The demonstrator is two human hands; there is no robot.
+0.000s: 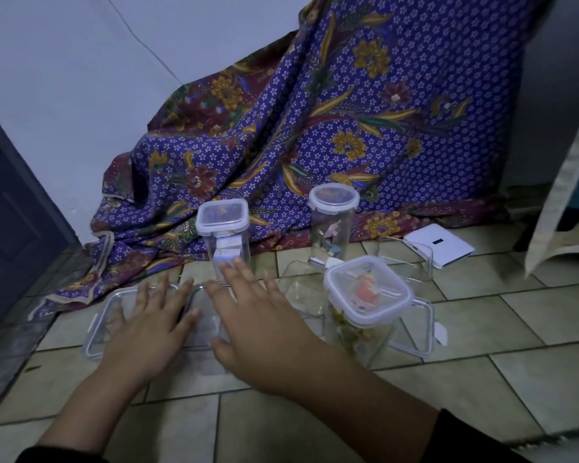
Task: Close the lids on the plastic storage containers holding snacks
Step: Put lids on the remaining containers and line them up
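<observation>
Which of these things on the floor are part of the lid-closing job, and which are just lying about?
Part of the job:
- flat container under the left hand and right hand
- tall square container, lid on
- round container, lid on
- near square container, lid on
- loose lid behind it
- lidless clear container

Lying about:
- patterned cloth
- white flat device

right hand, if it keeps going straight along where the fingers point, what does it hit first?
Likely the tall square-lidded container: the right hand points up and slightly left, and its fingertips already overlap that container's base in the head view. Depth is unclear, so contact can't be confirmed.
</observation>
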